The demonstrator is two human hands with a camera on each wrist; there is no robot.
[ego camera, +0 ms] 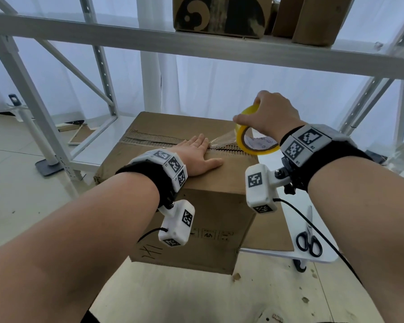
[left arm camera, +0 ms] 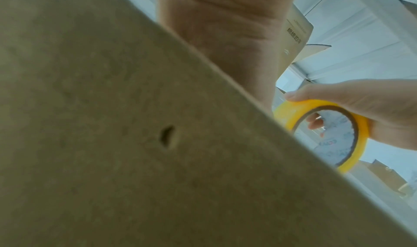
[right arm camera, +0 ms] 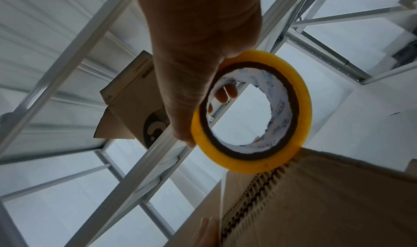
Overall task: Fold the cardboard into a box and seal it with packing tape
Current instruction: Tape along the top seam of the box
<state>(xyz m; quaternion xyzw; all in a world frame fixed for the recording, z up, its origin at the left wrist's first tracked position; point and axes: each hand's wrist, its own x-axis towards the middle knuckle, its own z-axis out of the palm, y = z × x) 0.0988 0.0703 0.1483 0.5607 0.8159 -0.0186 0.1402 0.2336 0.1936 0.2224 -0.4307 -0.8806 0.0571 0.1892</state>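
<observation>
Head view: the box (ego camera: 184, 183) stands folded on a low white table (ego camera: 289, 255), top flaps shut along a ragged centre seam (ego camera: 149, 138). The left hand (ego camera: 196, 157) lies flat on top of the box, fingers straight, fingertips on the seam pinning the tape end. The right hand (ego camera: 273, 117) grips the yellow tape roll (ego camera: 254, 138) at the box's right top edge, with a clear strip (ego camera: 222, 142) stretched from roll to left fingertips. Scissors (ego camera: 309, 241) lie on the table, right of the box. More cartons sit on a shelf (ego camera: 219, 45) above the box.

Left wrist view: mostly blurred box side (left arm camera: 112, 126) close to the lens, with the palm (left arm camera: 225, 36) pressed on its top. Beyond the box edge the right hand (left arm camera: 361, 111) curls round the tape roll (left arm camera: 327, 134), fingers through the core.

Right wrist view: the tape roll (right arm camera: 252, 111) is clasped, thumb outside, fingertips visible inside the core; it touches the box (right arm camera: 315, 206) at the corrugated seam. The left fingertips (right arm camera: 207, 233) just peek in beside the seam.

Handling guess: the box looks light and stiff but worn, with torn flap edges that may lift, so press beside the seam. The roll is rigid and best held through the core. The clear film is thin, clingy and likely to wrinkle or stick to itself.

Hard to tell: how far tape already covers the seam, since clear film barely shows. The far end of the box, its bottom and its inside are hidden.
</observation>
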